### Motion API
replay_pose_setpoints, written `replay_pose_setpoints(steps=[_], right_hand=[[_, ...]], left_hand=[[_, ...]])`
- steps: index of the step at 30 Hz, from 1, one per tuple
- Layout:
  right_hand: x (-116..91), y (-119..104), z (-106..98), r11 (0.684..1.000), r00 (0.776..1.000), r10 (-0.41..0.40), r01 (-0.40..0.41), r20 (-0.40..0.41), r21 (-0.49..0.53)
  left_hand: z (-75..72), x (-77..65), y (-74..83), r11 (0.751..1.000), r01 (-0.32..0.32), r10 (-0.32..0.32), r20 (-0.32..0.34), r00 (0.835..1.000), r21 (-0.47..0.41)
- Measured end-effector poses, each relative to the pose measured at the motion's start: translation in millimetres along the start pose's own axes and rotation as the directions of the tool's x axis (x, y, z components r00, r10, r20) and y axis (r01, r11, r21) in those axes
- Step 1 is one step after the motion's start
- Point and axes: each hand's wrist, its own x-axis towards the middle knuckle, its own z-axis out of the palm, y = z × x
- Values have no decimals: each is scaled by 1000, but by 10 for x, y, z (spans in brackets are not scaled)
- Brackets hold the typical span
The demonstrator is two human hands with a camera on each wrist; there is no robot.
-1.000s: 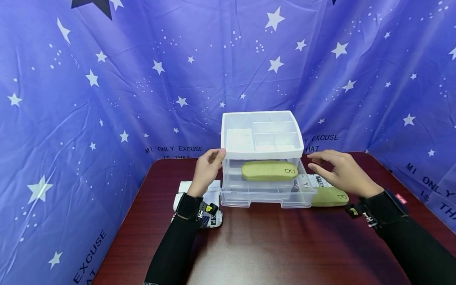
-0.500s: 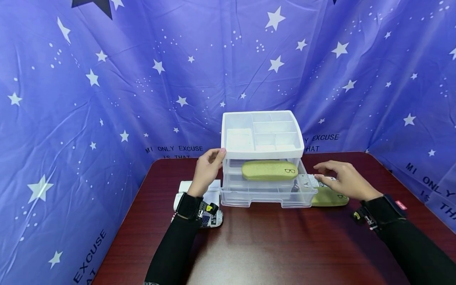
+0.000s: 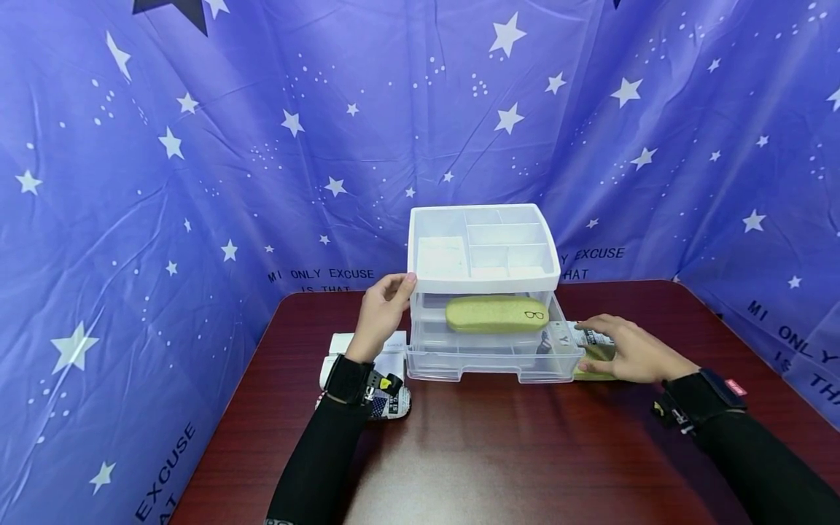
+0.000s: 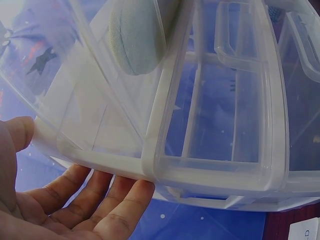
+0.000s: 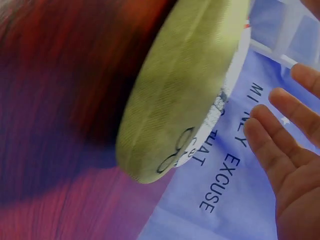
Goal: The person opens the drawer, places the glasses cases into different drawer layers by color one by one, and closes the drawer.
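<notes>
A clear plastic drawer organizer point(image 3: 487, 285) with a white divided top stands on the table. My left hand point(image 3: 379, 315) holds it at the top's left front corner; in the left wrist view the thumb and fingertips touch its white frame. One drawer point(image 3: 492, 363) is pulled out in front. A green glasses case point(image 3: 496, 315) with a glasses drawing lies above that drawer, seen in or through the organizer. To the right, my right hand point(image 3: 633, 352) hovers with spread fingers over a second green glasses case point(image 5: 175, 95), apart from it in the right wrist view.
Behind the second green case lies a newsprint-patterned case point(image 3: 596, 336), partly covered by my hand. Left of the organizer, white boxes point(image 3: 397, 340) and another patterned case point(image 3: 396, 405) lie partly under my left wrist. A star-printed blue curtain point(image 3: 367, 146) hangs behind the table.
My right hand has moved down and slightly right, away from the organizer's side to over the second green glasses case. The left hand has stayed at the organizer's corner.
</notes>
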Motion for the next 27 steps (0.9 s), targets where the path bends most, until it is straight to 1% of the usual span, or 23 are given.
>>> replay_pose_setpoints(steps=[3, 9, 14, 21, 27], right_hand=[[-19, 8, 38, 999, 999, 15, -14, 36, -35], [-65, 11, 96, 995, 999, 8, -5, 31, -100], [-92, 17, 126, 993, 998, 27, -20, 59, -117], [-113, 56, 161, 992, 996, 26, -15, 85, -129], [-109, 69, 146, 990, 991, 48, -30, 128, -141]], left_hand=[[-1, 1, -2, 1000, 1, -1, -2, 1000, 1], [-7, -4, -7, 1000, 4, -4, 1, 1000, 1], [-5, -4, -3, 1000, 8, -8, -2, 1000, 3], [3, 3, 7, 1000, 16, -16, -3, 1000, 6], [1, 4, 2, 1000, 5, -5, -1, 1000, 5]])
